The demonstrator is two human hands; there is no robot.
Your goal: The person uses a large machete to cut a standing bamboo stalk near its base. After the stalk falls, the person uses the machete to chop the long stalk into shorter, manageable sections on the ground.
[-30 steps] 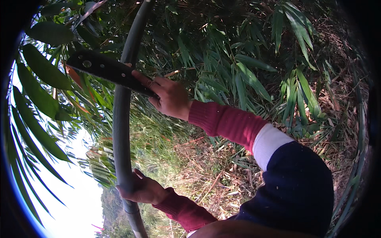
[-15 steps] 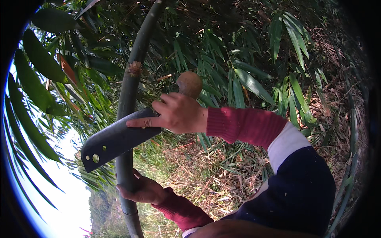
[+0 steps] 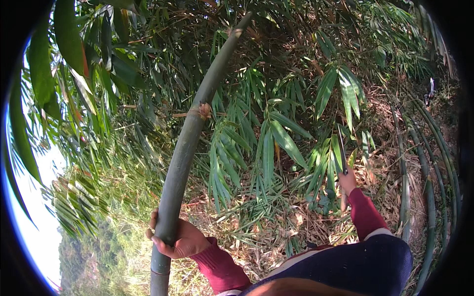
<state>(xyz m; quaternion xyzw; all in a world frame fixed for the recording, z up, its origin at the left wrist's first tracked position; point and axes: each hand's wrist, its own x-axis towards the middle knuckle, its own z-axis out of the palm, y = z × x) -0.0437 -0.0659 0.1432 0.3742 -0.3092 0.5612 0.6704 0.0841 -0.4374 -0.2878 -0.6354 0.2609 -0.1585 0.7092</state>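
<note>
A thick green bamboo stem slants across the left half, from the lower edge up into the foliage. My left hand is wrapped round its lower part, above a node ring. A broken brown stub marks a node higher up. Off to the right, well apart from the stem, my right hand grips a machete. The machete's blade points upward and shows nearly edge-on; part of its wooden handle shows below the hand.
Long bamboo leaves hang between my hands, with dense foliage behind. Dry leaf litter covers the ground. Several bamboo stems stretch along the right side. Large dark leaves hang at the upper left.
My right hand has swung the machete away from the stem, far to the right and down; its blade lay across the stem before. My left hand keeps its hold on the bamboo.
</note>
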